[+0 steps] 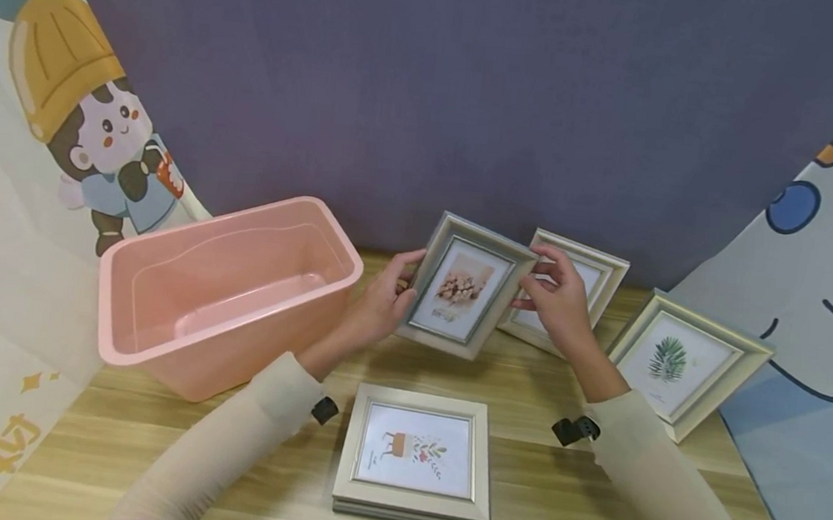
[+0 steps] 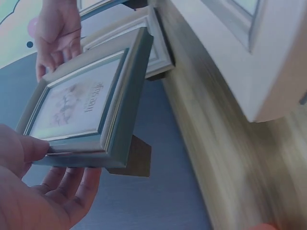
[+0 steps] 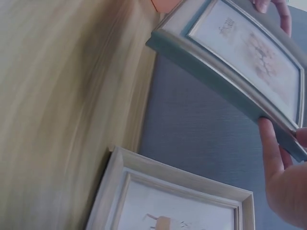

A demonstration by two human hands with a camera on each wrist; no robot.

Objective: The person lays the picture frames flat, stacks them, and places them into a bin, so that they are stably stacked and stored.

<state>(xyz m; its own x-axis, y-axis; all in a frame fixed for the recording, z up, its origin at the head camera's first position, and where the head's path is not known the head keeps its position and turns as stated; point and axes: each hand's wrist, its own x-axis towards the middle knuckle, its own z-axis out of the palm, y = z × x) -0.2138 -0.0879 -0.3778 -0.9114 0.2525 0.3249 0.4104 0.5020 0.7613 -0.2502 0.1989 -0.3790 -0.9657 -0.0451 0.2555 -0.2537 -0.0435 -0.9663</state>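
Note:
A picture frame with a flower print is held tilted above the table, its front toward me. My left hand grips its left edge; in the left wrist view the thumb lies on the front border and the fingers reach behind. My right hand pinches the upper right edge. A brown stand juts out from its back in the left wrist view. Behind my right hand stands a pale frame, partly hidden. To the right, a frame with a green leaf print leans upright.
A pink plastic bin stands on the left of the wooden table. Flat near the front lies a stack of frames, the top one with a plant print. A dark blue wall panel closes off the back.

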